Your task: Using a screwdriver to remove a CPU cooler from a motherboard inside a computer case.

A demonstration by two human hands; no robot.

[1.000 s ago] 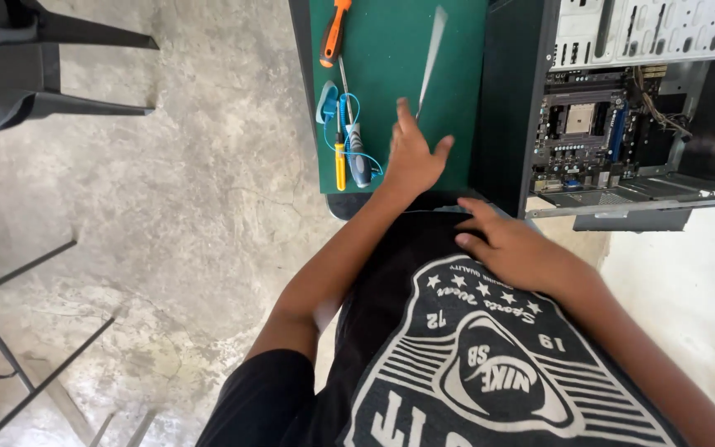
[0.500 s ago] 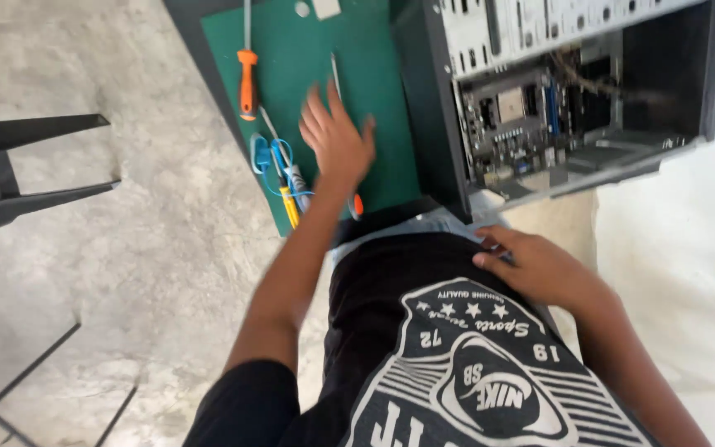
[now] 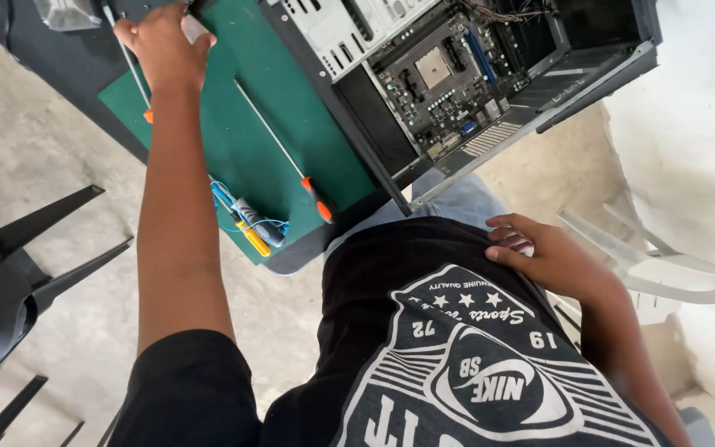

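At the upper left of the frame my left hand (image 3: 163,45) is clenched around a small white object (image 3: 193,27) above the green rectangular work mat (image 3: 266,141), while my right hand (image 3: 544,257) rests loose and empty on my black printed shirt (image 3: 424,331), lower right.

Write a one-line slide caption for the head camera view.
Left hand reaches across the green mat beside an open computer case; right hand rests on the black shirt.

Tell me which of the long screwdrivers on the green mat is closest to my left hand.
The one at the mat's far left edge: its shaft runs right beside your left hand. The other long screwdriver lies diagonally mid-mat, its orange handle near the computer case.
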